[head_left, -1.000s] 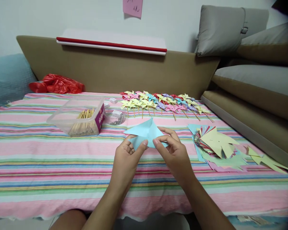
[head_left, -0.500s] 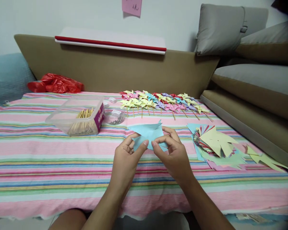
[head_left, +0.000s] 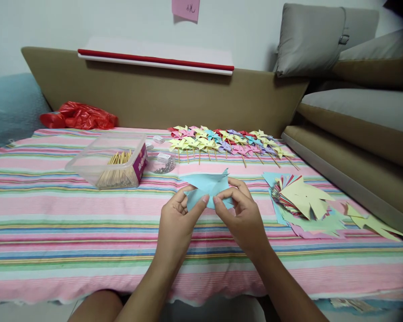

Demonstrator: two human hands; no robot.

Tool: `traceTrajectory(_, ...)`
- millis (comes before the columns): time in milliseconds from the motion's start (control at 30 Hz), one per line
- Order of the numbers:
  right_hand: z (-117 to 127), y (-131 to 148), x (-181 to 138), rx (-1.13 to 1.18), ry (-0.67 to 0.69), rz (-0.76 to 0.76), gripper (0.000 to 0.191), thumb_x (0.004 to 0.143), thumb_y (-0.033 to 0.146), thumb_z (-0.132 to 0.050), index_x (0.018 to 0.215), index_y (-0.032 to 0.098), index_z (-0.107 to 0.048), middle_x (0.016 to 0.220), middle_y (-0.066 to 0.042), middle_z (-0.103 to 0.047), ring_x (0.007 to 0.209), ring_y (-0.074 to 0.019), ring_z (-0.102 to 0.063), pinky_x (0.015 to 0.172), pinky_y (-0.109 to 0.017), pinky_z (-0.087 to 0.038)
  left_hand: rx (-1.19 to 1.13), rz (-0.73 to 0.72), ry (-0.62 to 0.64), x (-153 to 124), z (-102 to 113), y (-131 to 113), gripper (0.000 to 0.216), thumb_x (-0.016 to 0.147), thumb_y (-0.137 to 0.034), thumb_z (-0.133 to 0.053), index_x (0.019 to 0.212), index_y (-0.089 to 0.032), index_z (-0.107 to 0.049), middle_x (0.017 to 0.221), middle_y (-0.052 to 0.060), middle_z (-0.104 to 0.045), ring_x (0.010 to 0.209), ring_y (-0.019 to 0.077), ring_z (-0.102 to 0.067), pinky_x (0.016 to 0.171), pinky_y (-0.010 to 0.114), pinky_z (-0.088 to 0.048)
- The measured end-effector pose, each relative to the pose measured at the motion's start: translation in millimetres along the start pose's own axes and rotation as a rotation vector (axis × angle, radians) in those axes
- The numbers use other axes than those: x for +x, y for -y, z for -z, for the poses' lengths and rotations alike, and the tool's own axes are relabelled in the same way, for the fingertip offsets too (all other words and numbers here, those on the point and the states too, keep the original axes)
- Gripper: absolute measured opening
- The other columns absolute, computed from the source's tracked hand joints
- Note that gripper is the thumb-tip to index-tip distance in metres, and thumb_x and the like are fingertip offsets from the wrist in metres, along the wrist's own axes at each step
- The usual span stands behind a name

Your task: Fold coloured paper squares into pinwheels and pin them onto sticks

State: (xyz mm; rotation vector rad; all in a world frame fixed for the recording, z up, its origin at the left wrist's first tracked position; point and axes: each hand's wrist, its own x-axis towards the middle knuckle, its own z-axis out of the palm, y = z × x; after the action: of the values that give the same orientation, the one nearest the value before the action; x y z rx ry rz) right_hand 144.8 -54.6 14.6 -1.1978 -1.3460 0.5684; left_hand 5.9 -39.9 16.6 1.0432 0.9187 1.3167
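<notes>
A light blue sheet of pinwheel paper (head_left: pixel 206 183) with cut, pointed corners is held up above the striped cloth. My left hand (head_left: pixel 183 212) grips its left side, thumb in front and the other fingers curled behind. On the right side my right hand (head_left: pixel 240 208) pinches the paper between thumb and forefinger. Both thumbs sit close together near the lower middle of the sheet. Parts of the paper behind my fingers are hidden. To the right of my hands lies a stack of cut pinwheel papers (head_left: pixel 305 197), a pale yellow one on top.
Finished pinwheels (head_left: pixel 225 142) on sticks lie in rows at the back. Left of them stand a clear plastic box (head_left: pixel 87 167) with wooden sticks and a small container (head_left: pixel 163 166) of metal fasteners. A red plastic bag (head_left: pixel 83 116) lies back left; grey cushions (head_left: pixel 359 116) line the right side.
Both hands keep hold of the blue paper with almost the same grip. The whole view has shifted very slightly; nothing else has visibly moved.
</notes>
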Motion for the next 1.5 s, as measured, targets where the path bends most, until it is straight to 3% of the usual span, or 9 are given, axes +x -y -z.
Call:
traceTrajectory(67, -0.7, 1.4, 0.0, 0.111, -0.029, -0.068, 0.009, 0.084, 0.028, -0.069, 0.088, 0.024, -0.063, 0.125, -0.011, -0.058, 0.123, -0.0264, -0.056, 0.098, -0.040, -0.049, 0.047, -0.024, 0.014, 0.5, 0.9, -2.0, 0.027, 0.078, -0.032, -0.081, 0.097, -0.020, -0.067, 0.082, -0.001, -0.070, 0.080, 0.0162, -0.064, 0.072, 0.024, -0.047)
traceTrajectory(200, 2.9, 0.6, 3.3, 0.365, 0.000, -0.250, 0.051, 0.077, 0.036, -0.079, 0.121, 0.028, -0.055, 0.125, -0.009, -0.064, 0.102, -0.0229, -0.067, 0.082, -0.036, -0.056, 0.087, -0.027, 0.099, 1.6, 2.6, -7.6, 0.026, 0.080, -0.032, -0.078, 0.100, -0.020, -0.067, 0.091, 0.002, -0.075, 0.086, 0.0196, -0.068, 0.076, 0.026, -0.050)
traceTrajectory(367, 13.6, -5.6, 7.3, 0.344, 0.211, -0.295, 0.030, 0.078, 0.042, -0.080, 0.100, 0.022, -0.075, 0.122, -0.009, -0.069, 0.120, -0.0293, -0.061, 0.096, -0.041, -0.052, 0.081, 0.083, 0.143, 1.5, 3.5, -11.2, 0.054, 0.077, -0.031, -0.081, 0.125, -0.018, -0.059, 0.096, 0.005, -0.078, 0.087, 0.0222, -0.072, 0.076, 0.028, -0.053)
traceTrajectory(567, 13.9, -7.3, 4.9, 0.365, 0.165, -0.382, 0.030, 0.071, 0.041, -0.085, 0.094, 0.023, -0.078, 0.132, -0.006, -0.066, 0.112, -0.0278, -0.064, 0.082, -0.036, -0.055, 0.096, 0.100, 0.190, 1.2, 5.1, -10.7, 0.051, 0.078, -0.032, -0.080, 0.125, -0.020, -0.063, 0.089, 0.004, -0.079, 0.085, 0.0239, -0.073, 0.076, 0.030, -0.054)
traceTrajectory(700, 9.4, -2.1, 4.2, 0.585, 0.163, -0.507, 0.028, 0.073, 0.039, -0.084, 0.094, 0.021, -0.078, 0.108, -0.005, -0.077, 0.094, -0.0239, -0.070, 0.083, -0.036, -0.055, 0.062, 0.128, 0.187, 2.1, 5.9, -11.5, 0.053, 0.076, -0.031, -0.082, 0.125, -0.021, -0.064, 0.097, 0.006, -0.079, 0.090, 0.0251, -0.073, 0.081, 0.033, -0.056)
traceTrajectory(833, 8.4, 5.2, 6.1, 0.791, 0.141, -0.615, 0.020, 0.072, 0.037, -0.084, 0.084, 0.022, -0.077, 0.090, -0.003, -0.078, 0.085, -0.0226, -0.071, 0.080, -0.035, -0.056, -0.038, 0.139, 0.328, 3.1, 6.3, -11.9, 0.043, 0.079, -0.029, -0.080, 0.119, -0.021, -0.068, 0.113, 0.008, -0.076, 0.103, 0.0254, -0.072, 0.095, 0.038, -0.054)
traceTrajectory(1167, 11.0, 10.4, 4.7, 0.927, 0.153, -0.661, 0.013, 0.073, 0.029, -0.083, 0.082, 0.024, -0.075, 0.080, 0.002, -0.074, 0.075, -0.0164, -0.066, 0.074, -0.029, -0.055, 0.114, 0.068, 0.340, 0.6, 7.3, -9.9, 0.015, 0.080, -0.035, -0.079, 0.081, -0.020, -0.076, 0.080, 0.002, -0.075, 0.081, 0.0209, -0.069, 0.077, 0.032, -0.056)
traceTrajectory(1367, 9.9, 7.4, 3.3, 0.917, 0.168, -0.647, 0.012, 0.077, 0.030, -0.080, 0.084, 0.023, -0.075, 0.085, 0.003, -0.075, 0.080, -0.0166, -0.066, 0.075, -0.029, -0.053, 0.053, 0.072, 0.331, 0.2, 7.4, -12.5, 0.013, 0.080, -0.032, -0.079, 0.082, -0.020, -0.076, 0.082, 0.003, -0.077, 0.082, 0.0218, -0.072, 0.076, 0.031, -0.056)
traceTrajectory(1500, 6.7, 9.1, 3.3, 0.916, 0.120, -0.618, 0.016, 0.075, 0.031, -0.082, 0.086, 0.021, -0.076, 0.090, 0.000, -0.076, 0.083, -0.0177, -0.067, 0.079, -0.029, -0.054, -0.036, 0.104, 0.326, -2.1, 2.4, -8.6, 0.029, 0.077, -0.030, -0.083, 0.102, -0.021, -0.074, 0.097, 0.006, -0.078, 0.095, 0.0242, -0.073, 0.084, 0.033, -0.057)
